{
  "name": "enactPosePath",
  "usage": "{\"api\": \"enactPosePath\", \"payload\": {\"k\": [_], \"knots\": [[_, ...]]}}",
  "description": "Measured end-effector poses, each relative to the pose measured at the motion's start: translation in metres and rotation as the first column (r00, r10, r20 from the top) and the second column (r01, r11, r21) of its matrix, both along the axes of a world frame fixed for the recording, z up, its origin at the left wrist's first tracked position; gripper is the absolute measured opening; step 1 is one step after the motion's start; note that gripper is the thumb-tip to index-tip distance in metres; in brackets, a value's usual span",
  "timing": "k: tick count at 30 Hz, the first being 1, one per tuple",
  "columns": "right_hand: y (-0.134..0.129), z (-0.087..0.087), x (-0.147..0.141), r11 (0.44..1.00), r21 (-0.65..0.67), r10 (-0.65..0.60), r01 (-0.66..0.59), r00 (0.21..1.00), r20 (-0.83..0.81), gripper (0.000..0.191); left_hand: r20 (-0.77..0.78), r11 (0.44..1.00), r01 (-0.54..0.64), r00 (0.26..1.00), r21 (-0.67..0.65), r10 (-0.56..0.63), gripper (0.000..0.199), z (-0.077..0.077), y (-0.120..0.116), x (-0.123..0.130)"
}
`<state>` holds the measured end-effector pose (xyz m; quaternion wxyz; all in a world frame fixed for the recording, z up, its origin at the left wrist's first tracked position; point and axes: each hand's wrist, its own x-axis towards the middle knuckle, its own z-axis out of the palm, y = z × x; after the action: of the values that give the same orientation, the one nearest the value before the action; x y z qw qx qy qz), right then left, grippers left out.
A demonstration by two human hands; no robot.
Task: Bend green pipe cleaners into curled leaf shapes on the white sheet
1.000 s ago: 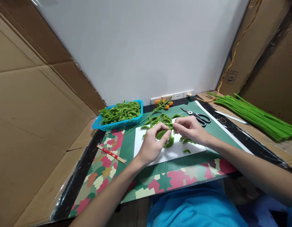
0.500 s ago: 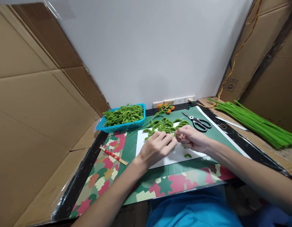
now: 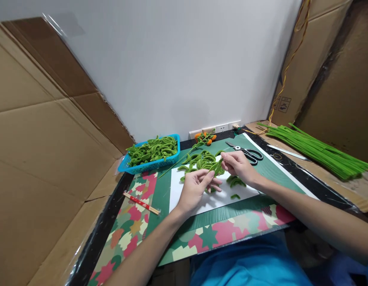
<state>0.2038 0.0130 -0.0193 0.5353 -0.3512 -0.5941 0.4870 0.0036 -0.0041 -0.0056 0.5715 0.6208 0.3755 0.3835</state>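
My left hand [image 3: 198,186] is over the white paper [image 3: 179,198], thumb and forefinger pinched on the lower end of a fuzzy green pipe-cleaner piece [image 3: 216,167]; its other fingers are loosely spread. At the upper end of that piece, the fingertips of my right hand [image 3: 238,165] are closed. Behind and under my hands lies a pile of bent green pipe-cleaner pieces [image 3: 202,159]. A smaller cluster of green pieces [image 3: 236,181] rests below my right hand, with one short bent piece [image 3: 235,196] nearer me.
A blue basket [image 3: 148,167] heaped with green pieces stands at back left. Scissors [image 3: 249,154] lie behind my right hand. Long green stems [image 3: 318,151] lie at right, orange flowers [image 3: 205,138] at the back, and wrapped chopsticks [image 3: 141,203] at left.
My hands have drawn slightly apart, showing the green piece between them. My left hand has turned so its thumb shows, and my right has risen a little. The camera view has shifted slightly.
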Motion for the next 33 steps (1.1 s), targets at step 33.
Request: {"api": "enactPosePath", "payload": {"k": [33], "knots": [[-0.010, -0.002, -0.015, 0.944, 0.323, -0.120, 0.059, 0.978, 0.172, 0.021, 0.030, 0.990, 0.047, 0.999, -0.132, -0.043, 0.048, -0.008, -0.015, 0.003]]}}
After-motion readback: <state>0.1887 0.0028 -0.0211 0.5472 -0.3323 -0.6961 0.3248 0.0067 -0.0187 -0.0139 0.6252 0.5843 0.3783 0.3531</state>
